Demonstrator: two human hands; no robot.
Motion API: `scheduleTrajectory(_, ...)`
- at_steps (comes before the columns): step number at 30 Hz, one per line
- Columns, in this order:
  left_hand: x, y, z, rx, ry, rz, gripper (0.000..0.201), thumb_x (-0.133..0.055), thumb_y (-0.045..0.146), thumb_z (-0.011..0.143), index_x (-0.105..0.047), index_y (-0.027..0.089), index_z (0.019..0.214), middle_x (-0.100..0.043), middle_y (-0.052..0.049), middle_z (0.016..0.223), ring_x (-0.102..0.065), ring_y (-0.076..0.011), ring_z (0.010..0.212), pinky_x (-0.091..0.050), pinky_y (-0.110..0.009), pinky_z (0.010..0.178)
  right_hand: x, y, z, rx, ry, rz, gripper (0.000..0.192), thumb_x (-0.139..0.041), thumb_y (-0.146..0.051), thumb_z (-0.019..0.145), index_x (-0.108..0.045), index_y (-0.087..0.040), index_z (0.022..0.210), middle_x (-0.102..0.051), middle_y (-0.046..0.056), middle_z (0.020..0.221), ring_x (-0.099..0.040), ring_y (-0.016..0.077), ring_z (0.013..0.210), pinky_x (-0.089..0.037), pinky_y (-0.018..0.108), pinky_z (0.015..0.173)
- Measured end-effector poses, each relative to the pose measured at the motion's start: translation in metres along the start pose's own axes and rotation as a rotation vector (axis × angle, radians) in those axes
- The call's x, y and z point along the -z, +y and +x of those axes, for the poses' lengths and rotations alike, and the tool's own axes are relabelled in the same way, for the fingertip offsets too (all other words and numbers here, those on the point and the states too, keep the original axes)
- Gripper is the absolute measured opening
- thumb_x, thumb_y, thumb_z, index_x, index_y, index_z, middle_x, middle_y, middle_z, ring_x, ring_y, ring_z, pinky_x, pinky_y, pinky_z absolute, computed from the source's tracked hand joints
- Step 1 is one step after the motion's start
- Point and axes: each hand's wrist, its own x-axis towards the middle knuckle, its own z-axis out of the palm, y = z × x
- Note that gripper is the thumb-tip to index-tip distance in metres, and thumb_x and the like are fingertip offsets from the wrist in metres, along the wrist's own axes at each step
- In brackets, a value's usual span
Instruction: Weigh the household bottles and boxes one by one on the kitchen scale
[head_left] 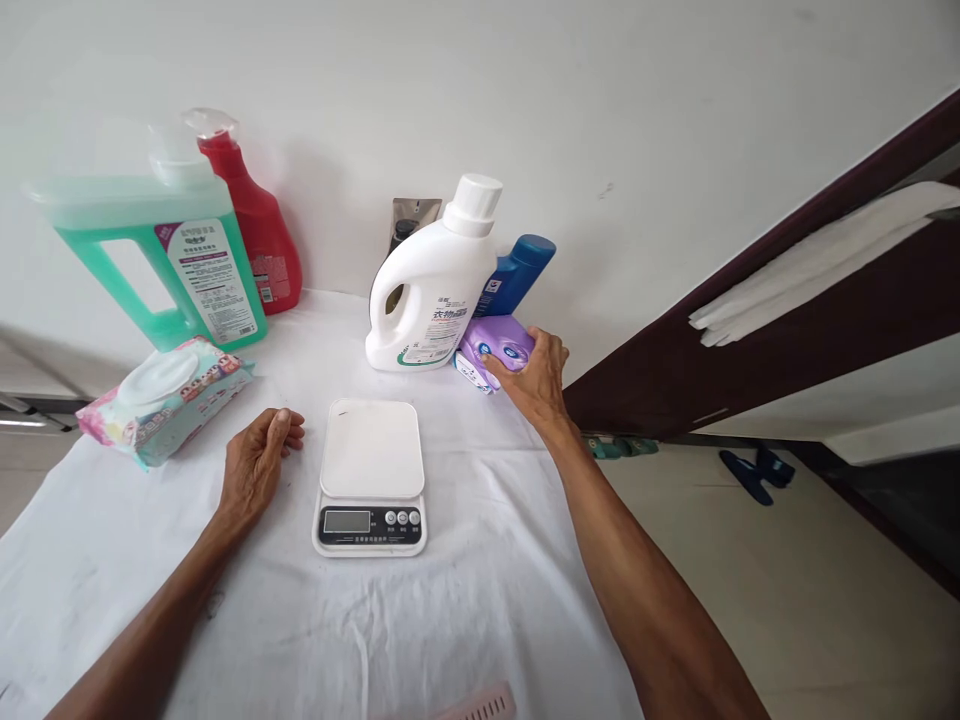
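Observation:
My right hand reaches to the back right of the table and grips a purple packet that lies beside a white detergent jug. A blue bottle leans behind the packet. My left hand rests on the white cloth with fingers loosely curled, holding nothing, just left of a white kitchen scale whose display is blank.
A large green jug and a red spray bottle stand at the back left, with a pack of wet wipes in front of them. The table's right edge drops to a tiled floor with dark slippers. A dark door stands at right.

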Motion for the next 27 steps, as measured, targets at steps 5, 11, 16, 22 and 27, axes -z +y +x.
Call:
scheduleTrajectory(5, 0.0, -0.003, -0.001, -0.003, -0.007, -0.011, 0.051, -0.05, 0.062, 0.1, -0.074, 0.018, 0.092, -0.074, -0.006, 0.079, -0.067, -0.0187, 0.071, -0.054, -0.031, 0.071, 0.009, -0.007, -0.008, -0.021, -0.041, 0.028, 0.107, -0.069, -0.082, 0.077, -0.042, -0.011, 0.153, -0.046, 0.029, 0.155, -0.038, 0.0466, 0.145, -0.036, 0.067, 0.118)
scheduleTrajectory(11, 0.0, -0.007, 0.001, -0.01, -0.023, -0.051, 0.051, -0.049, 0.061, 0.1, -0.073, 0.018, 0.09, -0.074, -0.006, 0.08, -0.067, -0.0187, 0.071, -0.053, -0.03, 0.07, 0.028, -0.007, -0.012, -0.07, 0.002, 0.107, 0.093, -0.046, -0.088, 0.09, -0.048, -0.015, 0.148, -0.05, 0.028, 0.155, -0.046, 0.0425, 0.146, -0.037, 0.064, 0.12)
scheduleTrajectory(16, -0.004, -0.008, -0.005, -0.047, 0.005, -0.124, 0.044, -0.052, 0.056, 0.098, -0.069, 0.018, 0.086, -0.073, -0.006, 0.077, -0.068, -0.0185, 0.07, -0.053, -0.03, 0.07, 0.049, -0.054, -0.027, 0.243, 0.279, 0.019, 0.083, -0.051, -0.086, 0.091, -0.06, -0.015, 0.134, -0.064, 0.025, 0.132, -0.06, 0.0457, 0.124, -0.051, 0.068, 0.102)
scheduleTrajectory(22, -0.007, -0.015, -0.003, -0.023, -0.028, -0.121, 0.031, -0.051, 0.044, 0.099, -0.064, 0.02, 0.085, -0.072, -0.004, 0.078, -0.066, -0.017, 0.069, -0.048, -0.029, 0.069, 0.02, -0.194, -0.055, 0.869, -0.081, 0.157, 0.017, -0.071, -0.035, 0.099, -0.07, -0.026, 0.113, -0.076, 0.01, 0.107, -0.072, 0.0316, 0.096, -0.062, 0.049, 0.085)
scheduleTrajectory(27, -0.009, -0.019, -0.002, -0.019, 0.018, -0.007, 0.027, -0.055, 0.027, 0.095, -0.048, 0.021, 0.069, -0.06, -0.001, 0.067, -0.052, -0.0145, 0.062, -0.037, -0.028, 0.062, -0.066, -0.314, -0.087, 1.159, -0.668, 0.027, 0.074, -0.082, -0.008, 0.081, -0.056, -0.023, 0.148, -0.062, 0.014, 0.151, -0.055, 0.0352, 0.142, -0.053, 0.053, 0.114)
